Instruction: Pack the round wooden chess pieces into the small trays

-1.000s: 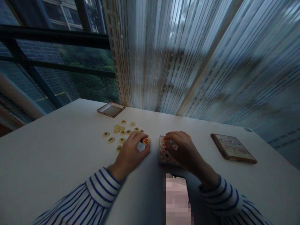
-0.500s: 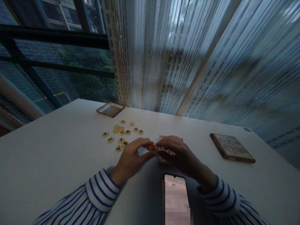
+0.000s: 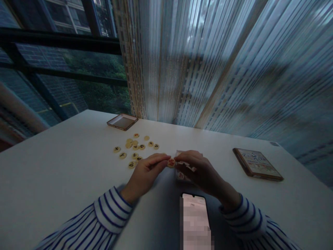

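Note:
A round xiangqi piece [image 3: 171, 163] with a red character faces me between my two hands. My left hand [image 3: 143, 175] pinches its left edge with thumb and forefinger. At the piece's right edge are the curled fingertips of my right hand [image 3: 201, 172], closed on it as well. Under the right hand stands a small clear box [image 3: 177, 180] with several red-marked pieces in it, partly covered by that hand. Left of my hands, several pale xiangqi pieces [image 3: 123, 156] lie scattered, most with dark characters and a few blank side up.
A phone [image 3: 196, 218] lies close to me, below the box. On the right is a flat brown-edged box lid [image 3: 257, 163] with a printed top. A shallow open tray [image 3: 122, 122] sits at the table's far left edge, near the window and curtain [image 3: 169, 69].
My left thumb and forefinger have come closer together at the piece's edge. The piece has moved slightly right and up and shows more of its face. More of the clear box is visible.

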`<state>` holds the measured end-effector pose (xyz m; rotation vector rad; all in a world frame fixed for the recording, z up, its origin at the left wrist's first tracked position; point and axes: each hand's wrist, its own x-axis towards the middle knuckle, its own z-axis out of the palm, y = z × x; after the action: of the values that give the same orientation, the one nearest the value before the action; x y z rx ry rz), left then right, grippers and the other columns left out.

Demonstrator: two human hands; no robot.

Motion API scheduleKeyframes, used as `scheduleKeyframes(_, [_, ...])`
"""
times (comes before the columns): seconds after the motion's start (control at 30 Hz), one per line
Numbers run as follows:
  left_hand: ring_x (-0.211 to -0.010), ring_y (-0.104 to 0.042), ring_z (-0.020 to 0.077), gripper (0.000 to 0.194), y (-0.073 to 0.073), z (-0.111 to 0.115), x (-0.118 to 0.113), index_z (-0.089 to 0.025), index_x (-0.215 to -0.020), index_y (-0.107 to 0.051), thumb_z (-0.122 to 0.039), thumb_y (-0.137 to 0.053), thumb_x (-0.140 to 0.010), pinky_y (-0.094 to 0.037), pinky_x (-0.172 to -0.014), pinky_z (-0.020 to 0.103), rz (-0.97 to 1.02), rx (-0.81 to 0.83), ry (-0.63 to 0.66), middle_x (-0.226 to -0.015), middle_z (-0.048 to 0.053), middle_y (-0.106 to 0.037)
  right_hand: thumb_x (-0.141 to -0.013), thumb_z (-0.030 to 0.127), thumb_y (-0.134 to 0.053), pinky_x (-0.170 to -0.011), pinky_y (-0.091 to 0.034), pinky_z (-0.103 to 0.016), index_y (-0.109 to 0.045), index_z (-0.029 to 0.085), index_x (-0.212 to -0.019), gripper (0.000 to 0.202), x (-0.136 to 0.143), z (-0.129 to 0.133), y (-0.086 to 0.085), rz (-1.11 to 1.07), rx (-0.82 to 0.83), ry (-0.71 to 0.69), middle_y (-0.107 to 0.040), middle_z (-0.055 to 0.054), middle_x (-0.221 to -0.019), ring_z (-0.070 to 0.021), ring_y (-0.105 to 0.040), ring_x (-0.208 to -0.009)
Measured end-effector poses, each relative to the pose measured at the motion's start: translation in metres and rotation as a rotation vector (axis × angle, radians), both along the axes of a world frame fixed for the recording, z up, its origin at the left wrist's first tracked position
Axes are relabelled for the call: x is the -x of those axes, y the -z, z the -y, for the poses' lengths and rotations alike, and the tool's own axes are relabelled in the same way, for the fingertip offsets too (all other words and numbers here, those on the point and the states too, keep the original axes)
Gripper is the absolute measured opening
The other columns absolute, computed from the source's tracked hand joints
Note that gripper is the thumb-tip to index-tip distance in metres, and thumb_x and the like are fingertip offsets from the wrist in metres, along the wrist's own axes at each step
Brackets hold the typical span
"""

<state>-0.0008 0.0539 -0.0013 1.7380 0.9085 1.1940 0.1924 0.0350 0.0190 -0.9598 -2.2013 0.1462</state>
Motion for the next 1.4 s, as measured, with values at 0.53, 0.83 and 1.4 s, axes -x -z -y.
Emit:
scheduleKeyframes(0.53, [-0.071, -0.066, 0.0150, 0.025, 0.010, 0.000, -0.010, -0.013, -0.082, -0.069, -0.030, -0.073, -0.065, -0.053, -0.075, 0.031, 0.387, 0.453, 0.008, -0.078, 0.005, -0.072, -0.086, 0.030, -0.053, -0.073, -0.043, -0.031, -0.060, 0.019, -0.095, 0.016, 0.005, 0.001, 0.002, 0.012, -0.063, 0.080, -0.067, -0.006, -0.087, -0.0168, -0.060, -0.081])
scheduleKeyframes(0.83, [-0.075, -0.065, 0.0141, 0.030, 0.010, 0.001, -0.009, -0.013, -0.095, -0.068, -0.026, -0.072, -0.068, -0.051, -0.077, 0.029, 0.441, 0.522, 0.091, -0.084, 0.006, -0.073, -0.088, 0.029, -0.050, -0.074, -0.042, -0.031, -0.059, 0.020, -0.096, 0.016, 0.005, 0.002, 0.003, 0.002, -0.065, 0.079, -0.067, -0.005, -0.087, -0.0161, -0.060, -0.081])
scheduleKeyframes(1.4, [-0.075, -0.066, 0.0143, 0.024, 0.011, 0.002, -0.011, -0.013, -0.087, -0.067, -0.025, -0.073, -0.067, -0.051, -0.077, 0.028, 0.487, 0.547, 0.126, -0.083, 0.005, -0.073, -0.081, 0.028, -0.060, -0.076, -0.043, -0.032, -0.058, 0.017, -0.095, 0.018, 0.007, 0.001, 0.005, 0.008, -0.184, 0.094, -0.067, -0.006, -0.086, -0.0177, -0.060, -0.082])
